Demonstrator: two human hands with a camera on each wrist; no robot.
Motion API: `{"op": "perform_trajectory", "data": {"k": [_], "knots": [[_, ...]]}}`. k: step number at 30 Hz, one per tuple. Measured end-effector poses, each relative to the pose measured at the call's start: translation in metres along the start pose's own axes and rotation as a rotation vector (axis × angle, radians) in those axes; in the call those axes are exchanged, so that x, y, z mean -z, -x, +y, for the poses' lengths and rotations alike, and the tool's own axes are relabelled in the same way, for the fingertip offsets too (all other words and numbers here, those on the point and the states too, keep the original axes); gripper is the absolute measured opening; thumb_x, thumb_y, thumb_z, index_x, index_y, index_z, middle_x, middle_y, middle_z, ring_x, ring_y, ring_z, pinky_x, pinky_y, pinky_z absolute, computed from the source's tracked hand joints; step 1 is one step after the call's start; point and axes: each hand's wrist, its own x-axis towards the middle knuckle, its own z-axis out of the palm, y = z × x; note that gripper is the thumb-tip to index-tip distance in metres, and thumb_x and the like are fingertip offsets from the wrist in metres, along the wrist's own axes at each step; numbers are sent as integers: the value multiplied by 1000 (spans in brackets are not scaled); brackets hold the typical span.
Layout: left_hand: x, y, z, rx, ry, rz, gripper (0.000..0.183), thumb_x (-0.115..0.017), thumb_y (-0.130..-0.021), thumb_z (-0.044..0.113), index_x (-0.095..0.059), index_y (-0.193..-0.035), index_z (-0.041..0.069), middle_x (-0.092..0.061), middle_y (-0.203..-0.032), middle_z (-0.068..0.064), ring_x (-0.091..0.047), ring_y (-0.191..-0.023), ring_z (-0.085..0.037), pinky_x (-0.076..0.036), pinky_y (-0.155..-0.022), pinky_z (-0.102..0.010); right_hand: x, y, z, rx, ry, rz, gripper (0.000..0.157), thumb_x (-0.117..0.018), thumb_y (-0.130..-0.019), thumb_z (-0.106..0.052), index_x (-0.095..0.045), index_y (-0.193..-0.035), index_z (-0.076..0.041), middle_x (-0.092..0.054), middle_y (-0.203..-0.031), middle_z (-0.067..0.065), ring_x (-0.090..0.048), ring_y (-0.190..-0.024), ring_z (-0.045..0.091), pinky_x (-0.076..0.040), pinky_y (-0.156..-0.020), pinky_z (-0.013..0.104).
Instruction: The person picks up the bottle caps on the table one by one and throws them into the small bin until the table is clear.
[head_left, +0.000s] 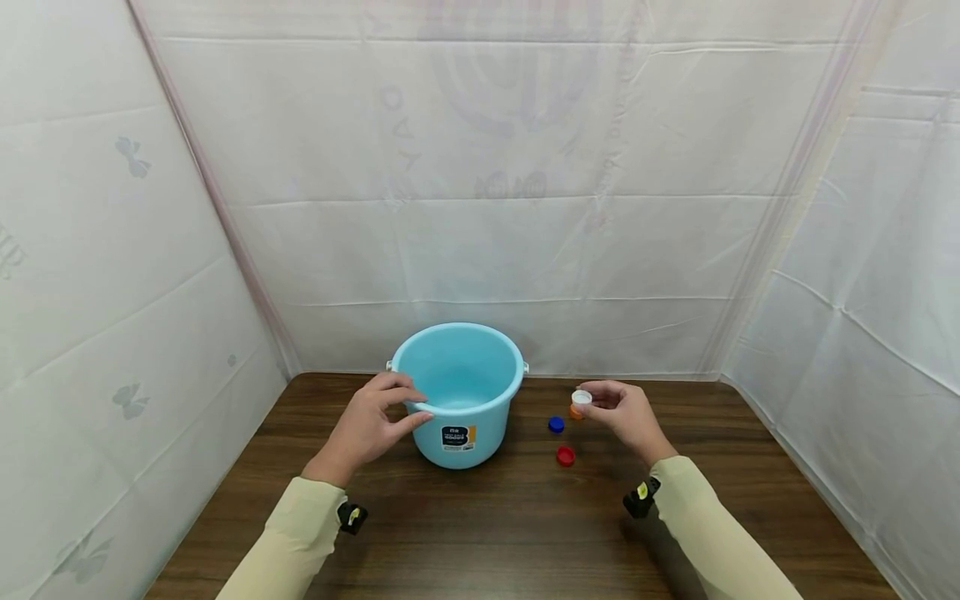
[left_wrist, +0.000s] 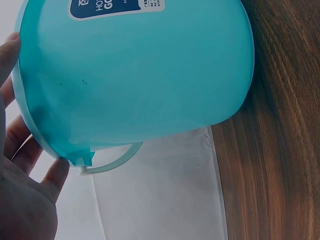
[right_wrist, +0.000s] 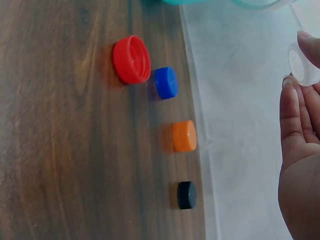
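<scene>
A light blue plastic bucket [head_left: 491, 429] stands upright on the wooden table, with a printed label on its front. My left hand [head_left: 371, 425] holds its near left rim, thumb on the outside and fingers over the edge. In the left wrist view the fingers curve round the bucket rim [left_wrist: 31, 117]. To the right of the bucket, my right hand [head_left: 621, 414] pinches a white bottle cap [head_left: 581, 399] between thumb and fingertips, raised above the table. Below it lie an orange cap [right_wrist: 185, 136], a blue cap [right_wrist: 166, 83], a red cap [right_wrist: 132, 60] and a black cap [right_wrist: 187, 195].
The dark wooden table [head_left: 480, 533] meets white sheeting [head_left: 487, 167] at the back and both sides. A pale carrying handle [left_wrist: 117, 162] hangs at the bucket's far side. The black cap is hidden behind the right hand in the head view.
</scene>
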Motion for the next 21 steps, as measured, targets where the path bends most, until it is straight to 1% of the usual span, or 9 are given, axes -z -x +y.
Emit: {"op": "perform_trajectory", "data": {"k": [5,8,12,14,16,21], "knots": [[1,0,2,7,5,-4,20,-89,-81,28,-80,-96,19,-66,-108,4,-60,-102,-14,-61,-88,-43,-2,-2,-8,-4,-1,7,44,-88,-83,-28,-74,-120,-8,-74,-113,15,-72,-91,13,-62,-78,25],[1,0,2,11,6,-6,20,-89,-81,28,-80,-96,19,-66,-108,4,-60,-102,-14,-61,-88,-43,-4,-3,-13,-7,3,4,44,-87,-84,-29,-74,-121,-9,-73,-116,15,-72,-92,13,-63,-79,30],[0,0,0,7,3,-5,20,-89,-81,29,-80,-96,20,-66,-108,5,-60,-102,-13,-61,-88,-43,-6,-3,-20,-11,5,0,42,-87,-84,-31,-75,-120,-12,-73,-117,12,-72,-94,15,-63,-83,39],[0,0,0,7,3,-5,20,-89,-81,29,-80,-96,20,-66,-108,5,-60,-103,-12,-61,-89,-43,-6,-4,-23,-7,4,-2,42,-86,-84,-32,-75,-119,-13,-73,-117,11,-72,-95,16,-63,-84,40],[0,0,-1,7,3,-4,20,-89,-81,29,-80,-96,20,-66,-108,6,-60,-103,-12,-61,-89,-43,-6,-5,-25,5,5,-1,42,-86,-84,-32,-75,-119,-13,-73,-117,11,-72,-94,16,-63,-82,38],[0,0,-1,14,7,-4,20,-89,-81,29,-79,-96,20,-66,-108,6,-59,-103,-12,-61,-89,-43,-6,-7,-30,29,16,-5,40,-85,-85,-32,-75,-120,-14,-74,-117,10,-72,-95,15,-62,-79,26]]}}
